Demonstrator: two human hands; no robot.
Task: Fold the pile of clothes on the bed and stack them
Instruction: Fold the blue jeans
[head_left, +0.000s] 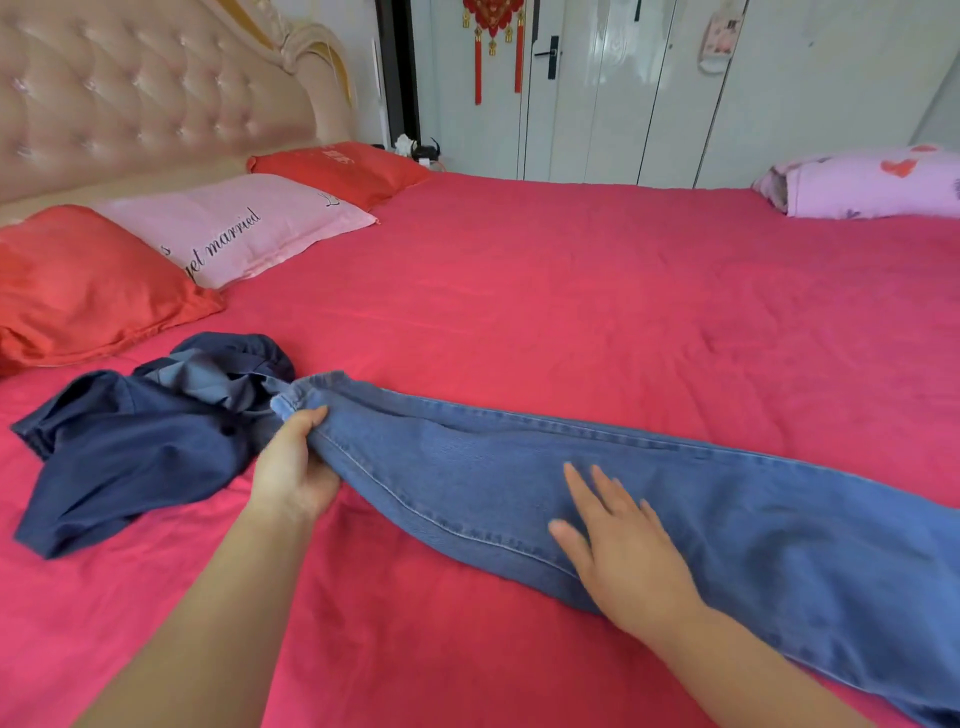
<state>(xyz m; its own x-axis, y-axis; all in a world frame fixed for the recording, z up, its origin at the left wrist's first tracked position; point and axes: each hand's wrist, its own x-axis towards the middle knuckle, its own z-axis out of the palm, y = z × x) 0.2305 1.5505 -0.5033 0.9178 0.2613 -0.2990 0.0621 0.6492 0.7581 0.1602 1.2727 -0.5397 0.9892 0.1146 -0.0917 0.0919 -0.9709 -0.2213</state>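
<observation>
A pair of blue jeans (701, 499) lies stretched across the red bed sheet (571, 291), folded lengthwise, its waistband at the left and its legs running off the right edge of the view. My left hand (293, 467) grips the waistband end, fingers curled round the denim edge. My right hand (623, 551) lies flat on the thigh part of the jeans, fingers straight and spread. A crumpled dark navy garment (124, 452) sits on the sheet just left of the waistband, touching it.
Two red pillows (78, 286) (343, 171) and a pink pillow (234, 228) line the tufted headboard (156, 83) at the left. A folded lilac quilt (872, 182) lies at the far right. White wardrobe doors (623, 88) stand behind the bed.
</observation>
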